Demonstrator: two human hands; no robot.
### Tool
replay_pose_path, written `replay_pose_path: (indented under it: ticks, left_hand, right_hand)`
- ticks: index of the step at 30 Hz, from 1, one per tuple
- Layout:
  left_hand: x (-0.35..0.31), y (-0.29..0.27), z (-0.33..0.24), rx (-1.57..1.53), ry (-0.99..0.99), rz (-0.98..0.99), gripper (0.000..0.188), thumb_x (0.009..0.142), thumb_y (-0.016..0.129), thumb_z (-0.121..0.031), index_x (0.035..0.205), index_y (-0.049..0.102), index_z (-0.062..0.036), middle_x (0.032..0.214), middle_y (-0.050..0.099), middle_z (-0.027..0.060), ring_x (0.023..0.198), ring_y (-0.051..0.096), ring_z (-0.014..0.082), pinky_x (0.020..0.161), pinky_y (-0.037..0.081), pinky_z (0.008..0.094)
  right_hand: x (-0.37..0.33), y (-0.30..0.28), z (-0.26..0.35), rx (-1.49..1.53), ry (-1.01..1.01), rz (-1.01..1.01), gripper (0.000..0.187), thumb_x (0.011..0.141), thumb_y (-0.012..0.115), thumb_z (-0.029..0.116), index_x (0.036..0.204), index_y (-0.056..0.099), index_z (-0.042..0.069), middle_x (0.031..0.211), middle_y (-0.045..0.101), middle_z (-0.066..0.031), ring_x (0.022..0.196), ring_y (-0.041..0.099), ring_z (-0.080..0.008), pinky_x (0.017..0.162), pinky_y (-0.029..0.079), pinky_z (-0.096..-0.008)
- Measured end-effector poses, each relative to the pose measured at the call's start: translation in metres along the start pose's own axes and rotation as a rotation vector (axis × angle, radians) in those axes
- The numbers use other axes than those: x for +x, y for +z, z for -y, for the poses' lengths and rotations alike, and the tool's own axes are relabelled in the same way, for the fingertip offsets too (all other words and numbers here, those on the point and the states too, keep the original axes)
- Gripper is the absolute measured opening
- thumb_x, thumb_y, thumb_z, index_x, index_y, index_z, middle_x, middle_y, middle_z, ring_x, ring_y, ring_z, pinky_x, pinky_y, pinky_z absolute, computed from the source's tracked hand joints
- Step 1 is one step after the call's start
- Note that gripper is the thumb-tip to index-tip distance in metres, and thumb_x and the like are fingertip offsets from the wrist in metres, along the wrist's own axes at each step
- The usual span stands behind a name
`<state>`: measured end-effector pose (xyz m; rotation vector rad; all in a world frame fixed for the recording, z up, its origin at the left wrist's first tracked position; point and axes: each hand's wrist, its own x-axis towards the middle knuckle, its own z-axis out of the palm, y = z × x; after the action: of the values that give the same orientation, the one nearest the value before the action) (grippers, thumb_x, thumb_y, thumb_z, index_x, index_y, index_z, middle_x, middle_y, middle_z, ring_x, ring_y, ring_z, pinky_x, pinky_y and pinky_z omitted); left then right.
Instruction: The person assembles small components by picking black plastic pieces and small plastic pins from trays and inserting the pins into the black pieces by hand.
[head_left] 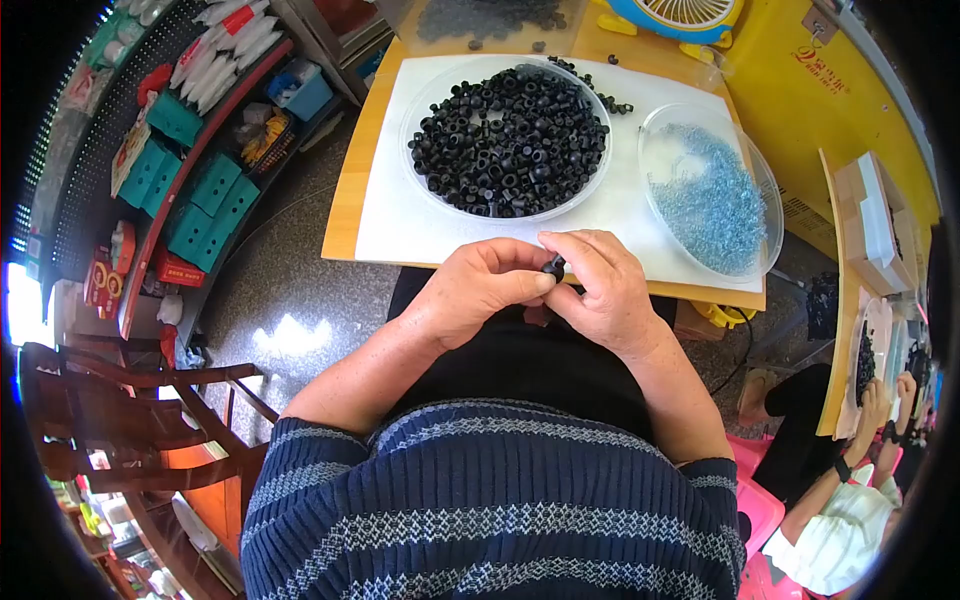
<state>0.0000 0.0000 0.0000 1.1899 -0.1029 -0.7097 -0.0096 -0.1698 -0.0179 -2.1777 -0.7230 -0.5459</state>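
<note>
A small black cap-like part (554, 267) is pinched between my two hands, just off the near edge of the table. My left hand (490, 280) grips it from the left with thumb and forefinger. From the right, the fingertips of my right hand (605, 290) close on the same part, covering much of it. Beyond my hands lies a round clear tray (405, 150) heaped with small black parts of the same look. To its right, a second clear round tray (655, 225) holds many tiny light-blue translucent pieces.
A white sheet (385, 215) covers much of the wooden table (345, 215). At the back stand a clear bin (400, 22) of black parts and a blue-yellow fan (685, 15). Left are shelves (200, 130) and a wooden chair (130, 420). A co-worker's hands (875, 405) work at another table.
</note>
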Motion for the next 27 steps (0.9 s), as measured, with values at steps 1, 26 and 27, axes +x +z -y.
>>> replay_pose_path:
  ticks: [1,26,27]
  left_hand:
    - [-0.001,0.000,0.001,-0.005,-0.027,-0.014,0.024,0.079,0.059,-0.010,0.099,0.056,0.0039,0.077,0.059,0.0069,0.067,0.056,0.0130,0.065,0.047,0.0251]
    - [-0.006,0.007,-0.004,0.149,0.043,-0.062,0.014,0.078,0.061,-0.011,0.081,0.062,0.0022,0.069,0.060,0.0042,0.063,0.054,0.0083,0.059,0.044,0.0199]
    - [-0.007,0.007,-0.005,0.149,0.042,-0.062,0.014,0.078,0.061,-0.011,0.081,0.062,0.0022,0.069,0.060,0.0042,0.063,0.054,0.0083,0.059,0.044,0.0199]
  right_hand:
    - [-0.001,0.001,0.000,0.015,-0.003,-0.007,0.043,0.058,0.069,0.007,0.099,0.056,0.003,0.086,0.060,-0.0094,0.077,0.057,-0.0259,0.070,0.045,-0.0327]
    - [0.000,-0.001,0.004,-0.036,-0.213,-0.045,0.035,0.061,0.070,0.009,0.091,0.054,-0.001,0.074,0.058,-0.0076,0.065,0.057,-0.0209,0.060,0.043,-0.0290]
    - [0.000,0.000,0.003,-0.035,-0.212,-0.045,0.035,0.061,0.070,0.009,0.091,0.054,-0.001,0.074,0.058,-0.0076,0.065,0.057,-0.0209,0.060,0.043,-0.0290]
